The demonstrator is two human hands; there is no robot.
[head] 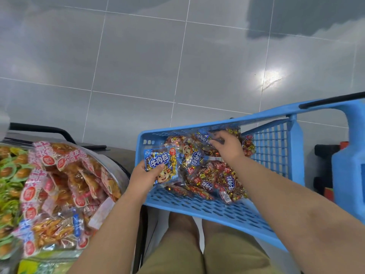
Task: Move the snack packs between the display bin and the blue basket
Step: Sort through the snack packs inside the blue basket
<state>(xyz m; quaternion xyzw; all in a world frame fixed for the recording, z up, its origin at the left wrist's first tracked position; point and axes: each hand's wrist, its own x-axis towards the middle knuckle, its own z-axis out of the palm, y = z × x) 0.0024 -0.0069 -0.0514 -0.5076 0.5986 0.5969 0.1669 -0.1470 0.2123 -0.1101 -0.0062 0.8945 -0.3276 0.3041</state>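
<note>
The blue basket [197, 209] sits tilted in front of my knees, with several blue-and-red snack packs [217, 178] heaped inside. My left hand [143, 177] grips one blue snack pack [161, 165] at the basket's left rim, thumb across its front. My right hand [229, 146] reaches into the far side of the basket and pinches another blue pack [203, 138] lying on the heap. The display bin [118, 171] stands at the left, full of pink-and-orange snack packs [65, 184].
Green-wrapped snacks [9, 175] fill the bin's far left part. A black bar [39, 128] runs behind the bin. The basket's black handle [331, 100] and a tall blue plastic part [347, 175] rise at the right. Grey tiled floor [177, 66] lies beyond.
</note>
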